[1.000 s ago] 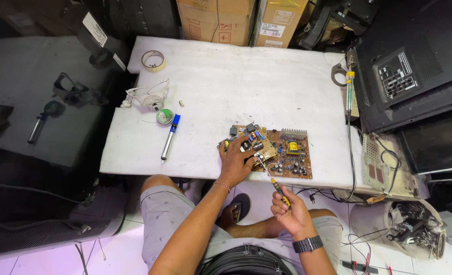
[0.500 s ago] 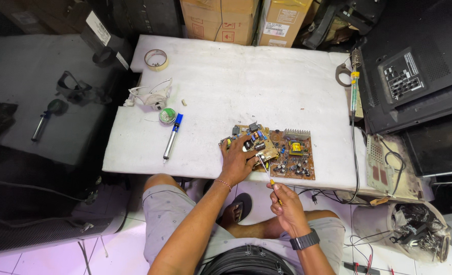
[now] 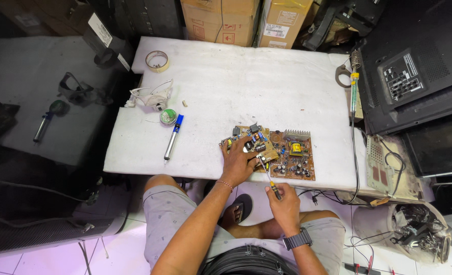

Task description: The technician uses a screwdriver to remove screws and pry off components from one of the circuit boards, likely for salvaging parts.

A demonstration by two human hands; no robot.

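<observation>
A: White foam-topped bench (image 3: pixel 266 76), boxes at the back, dark TV shells off to the right. What's diff vs a sec ago?

B: Mostly the right hand (image 3: pixel 283 203). Earlier it sits low w/ the screwdriver (image 3: pixel 267 178) angled off the bench edge; now the tool's tip is up at the near edge of the circuit board (image 3: pixel 282 148), right beside the left hand (image 3: pixel 238 162).

A: And the board?

B: Same spot, near edge of the foam, slightly right of centre, component side up. No shift I can see.

A: Fingers?

B: Left hand lies flat on the board's left part, fingers spread & pressing down. Right hand's fingers are curled tight around the yellow-black handle, thumb on top.

A: So what does it mean for the job?

B: Judging only from this: he's past lining up & is into working a point on the board, left hand bracing so it doesn't slide. Can't tell if the tip is in a screw or just prying at a part, too small.

A: Anything else moved?

B: No. Blue-capped pen (image 3: pixel 173 136), green round tin (image 3: pixel 168 117), tape roll (image 3: pixel 157 60) all where they were. Soldering iron (image 3: pixel 353 91) lies at the right edge, cord trailing down, well apart from both hands.
</observation>
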